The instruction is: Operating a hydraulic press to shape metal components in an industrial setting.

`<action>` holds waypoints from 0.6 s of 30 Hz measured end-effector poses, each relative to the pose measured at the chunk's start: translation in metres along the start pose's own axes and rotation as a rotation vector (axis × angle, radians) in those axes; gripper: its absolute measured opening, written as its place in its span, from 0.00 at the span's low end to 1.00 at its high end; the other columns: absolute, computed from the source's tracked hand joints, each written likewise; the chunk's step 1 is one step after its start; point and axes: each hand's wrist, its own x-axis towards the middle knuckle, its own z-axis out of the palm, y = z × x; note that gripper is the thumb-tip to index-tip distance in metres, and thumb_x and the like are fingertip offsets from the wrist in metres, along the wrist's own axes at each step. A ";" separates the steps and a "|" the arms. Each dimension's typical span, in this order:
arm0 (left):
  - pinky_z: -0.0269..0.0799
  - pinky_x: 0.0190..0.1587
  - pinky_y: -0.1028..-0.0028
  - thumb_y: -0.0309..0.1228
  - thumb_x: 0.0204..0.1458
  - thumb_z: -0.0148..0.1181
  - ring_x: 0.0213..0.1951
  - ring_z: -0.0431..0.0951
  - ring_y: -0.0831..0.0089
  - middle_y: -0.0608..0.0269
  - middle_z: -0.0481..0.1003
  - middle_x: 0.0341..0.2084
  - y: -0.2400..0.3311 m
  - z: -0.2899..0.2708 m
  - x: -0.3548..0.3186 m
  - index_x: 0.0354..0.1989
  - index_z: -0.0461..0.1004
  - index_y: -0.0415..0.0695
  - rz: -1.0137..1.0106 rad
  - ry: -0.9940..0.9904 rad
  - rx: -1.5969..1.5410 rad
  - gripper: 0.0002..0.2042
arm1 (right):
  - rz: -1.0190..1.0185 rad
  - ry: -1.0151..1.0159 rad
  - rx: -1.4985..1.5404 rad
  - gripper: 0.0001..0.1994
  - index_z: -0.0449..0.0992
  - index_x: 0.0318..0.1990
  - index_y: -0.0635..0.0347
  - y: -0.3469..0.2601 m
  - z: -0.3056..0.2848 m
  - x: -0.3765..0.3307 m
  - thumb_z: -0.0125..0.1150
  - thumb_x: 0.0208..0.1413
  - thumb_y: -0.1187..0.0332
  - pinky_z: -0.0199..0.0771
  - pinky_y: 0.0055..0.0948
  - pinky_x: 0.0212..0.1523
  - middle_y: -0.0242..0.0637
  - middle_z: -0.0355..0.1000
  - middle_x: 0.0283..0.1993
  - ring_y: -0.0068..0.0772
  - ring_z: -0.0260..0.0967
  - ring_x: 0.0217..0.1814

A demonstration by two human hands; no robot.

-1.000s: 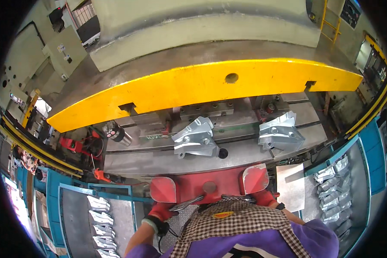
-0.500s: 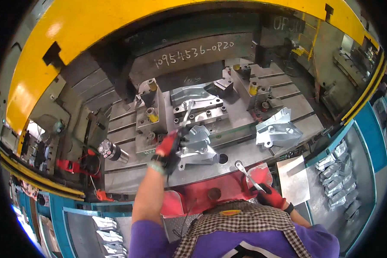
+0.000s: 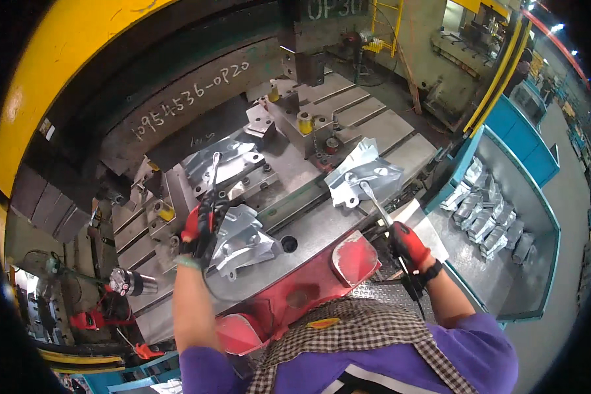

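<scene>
Your left hand [image 3: 198, 230] grips a rod [image 3: 211, 180] reaching far | right hand [image 3: 408, 244] grips a rod [image 3: 373, 201] touching the far-left bracket [image 3: 364, 172].

Both hands wear red-and-black gloves, left hand [image 3: 199, 231] and right hand [image 3: 408, 246], above purple short sleeves and a brown checked apron.

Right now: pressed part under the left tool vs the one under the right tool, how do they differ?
The left part lies deep in the die under the raised upper tool; the right part sits out on the open press bed. The left part lies flatter and broader; the right part stands more folded, with an upturned flange. The left hand grips its tool close by; the right hand reaches from farther. Both are shiny stamped sheet metal with holes.
</scene>
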 end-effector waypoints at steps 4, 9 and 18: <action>0.54 0.23 0.83 0.45 0.58 0.42 0.22 0.61 0.85 0.74 0.67 0.20 -0.013 -0.019 -0.059 0.44 0.73 0.40 -0.183 0.106 -0.037 0.20 | 0.147 0.107 -0.030 0.15 0.67 0.36 0.51 -0.019 0.001 0.015 0.46 0.58 0.50 0.58 0.21 0.18 0.26 0.62 0.20 0.20 0.59 0.19; 0.53 0.25 0.83 0.47 0.58 0.40 0.23 0.59 0.85 0.74 0.65 0.22 -0.008 -0.009 -0.163 0.42 0.73 0.40 -0.291 0.096 0.083 0.22 | -0.035 -0.007 -0.153 0.12 0.65 0.34 0.51 0.007 -0.014 0.023 0.45 0.60 0.54 0.57 0.20 0.15 0.25 0.60 0.20 0.19 0.57 0.17; 0.64 0.31 0.81 0.40 0.58 0.45 0.29 0.67 0.82 0.69 0.71 0.30 -0.054 0.003 -0.232 0.47 0.69 0.43 -0.491 0.166 -0.167 0.16 | 0.156 -0.368 0.243 0.14 0.66 0.36 0.51 -0.012 0.120 0.081 0.44 0.60 0.51 0.60 0.21 0.22 0.27 0.63 0.22 0.21 0.61 0.21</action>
